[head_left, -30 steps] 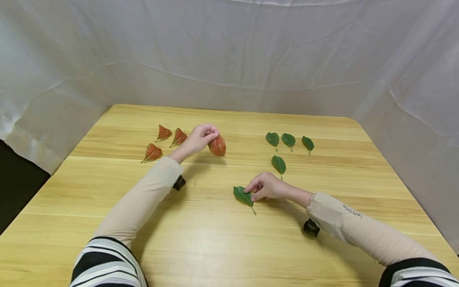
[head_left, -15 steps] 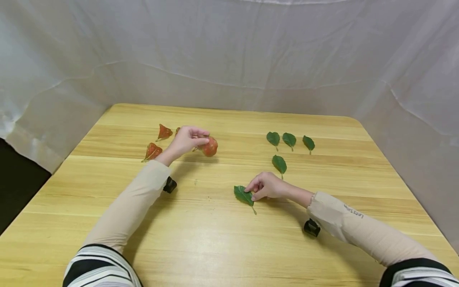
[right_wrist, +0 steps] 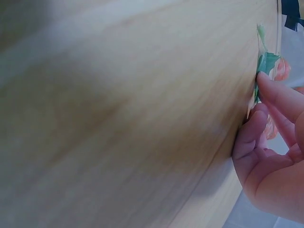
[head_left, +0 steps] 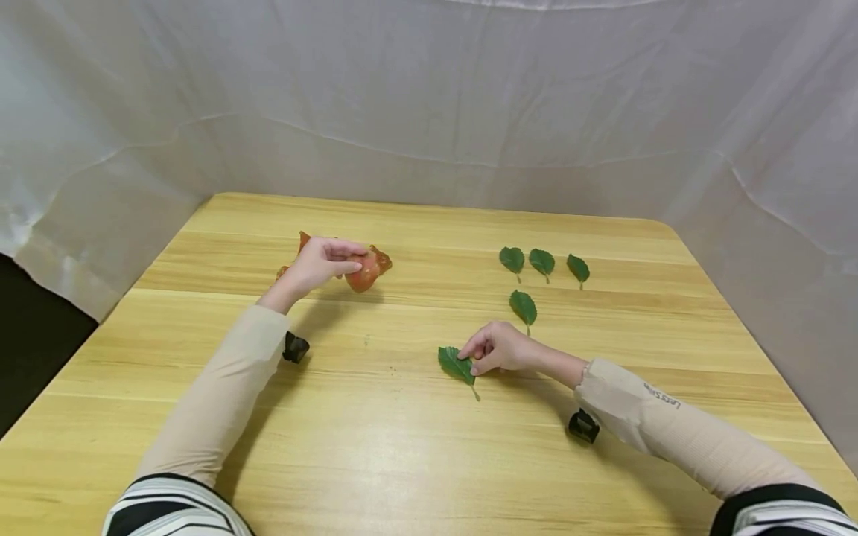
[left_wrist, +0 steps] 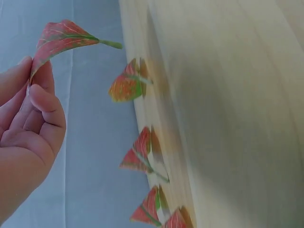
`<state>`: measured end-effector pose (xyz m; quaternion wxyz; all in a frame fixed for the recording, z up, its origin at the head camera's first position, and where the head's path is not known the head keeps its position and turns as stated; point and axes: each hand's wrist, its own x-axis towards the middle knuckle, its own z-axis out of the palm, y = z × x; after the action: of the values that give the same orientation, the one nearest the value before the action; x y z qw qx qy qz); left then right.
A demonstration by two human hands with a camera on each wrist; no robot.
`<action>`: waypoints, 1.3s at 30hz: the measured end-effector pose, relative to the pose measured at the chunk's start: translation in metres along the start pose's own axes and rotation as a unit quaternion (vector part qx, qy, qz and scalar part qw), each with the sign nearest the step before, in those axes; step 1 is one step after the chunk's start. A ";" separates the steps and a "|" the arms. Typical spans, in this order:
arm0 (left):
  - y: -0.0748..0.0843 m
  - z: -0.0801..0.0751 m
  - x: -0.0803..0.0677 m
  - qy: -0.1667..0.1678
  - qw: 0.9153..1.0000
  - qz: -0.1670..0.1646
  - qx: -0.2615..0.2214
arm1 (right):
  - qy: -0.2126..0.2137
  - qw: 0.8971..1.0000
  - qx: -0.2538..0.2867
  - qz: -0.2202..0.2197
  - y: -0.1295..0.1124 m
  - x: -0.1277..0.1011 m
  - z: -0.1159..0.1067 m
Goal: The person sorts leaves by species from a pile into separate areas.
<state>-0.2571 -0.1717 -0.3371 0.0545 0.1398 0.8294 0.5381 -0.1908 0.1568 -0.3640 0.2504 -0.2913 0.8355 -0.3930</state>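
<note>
My left hand (head_left: 315, 264) pinches a red leaf (head_left: 362, 275) by its edge, raised above the table's left half. In the left wrist view that leaf (left_wrist: 66, 40) is veined with green, its short stem pointing right. Just past it, another red leaf (head_left: 382, 258) lies on the wood. More red leaves (left_wrist: 137, 154) lie below in the left wrist view; the hand partly covers them in the head view. Near the table's middle, my right hand (head_left: 503, 348) pinches a green leaf (head_left: 454, 364) between thumb and forefinger, close to the surface.
Several green leaves lie on the right: three in a back row (head_left: 541, 261) and one single leaf (head_left: 523, 307) in front. Pale curtains (head_left: 429, 97) hang around the wooden table (head_left: 375, 461). A black wrist camera (head_left: 583, 426) sits under each forearm.
My left hand has moved left with the red leaf, covering more of the leaves there; a red leaf lying to its right now shows. The right hand stays put.
</note>
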 end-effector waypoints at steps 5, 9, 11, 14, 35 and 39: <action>-0.002 -0.011 -0.005 -0.004 1.000 -0.004 0.015 | 0.002 1.000 -0.002 0.001 0.001 0.000 0.000; -0.002 -0.019 -0.010 -0.010 0.999 -0.026 0.021 | 0.003 1.000 -0.007 0.005 0.002 0.000 0.001; -0.003 -0.023 -0.012 -0.012 0.999 -0.037 0.028 | 0.003 1.000 -0.008 0.005 0.002 0.000 0.001; -0.005 -0.028 -0.015 -0.014 0.998 -0.049 0.041 | 0.004 1.000 -0.010 0.003 0.001 -0.001 0.001; -0.026 -0.049 -0.014 -0.092 0.986 -0.073 0.121 | 0.003 1.000 -0.003 0.014 0.001 -0.001 0.002; -0.027 -0.049 -0.013 -0.106 0.983 -0.079 0.125 | 0.004 1.000 -0.003 0.017 0.001 -0.001 0.002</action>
<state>-0.2611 -0.2284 -0.3423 0.1664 0.1354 0.8881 0.4066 -0.1890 0.1571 -0.3653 0.2534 -0.2761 0.8423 -0.3873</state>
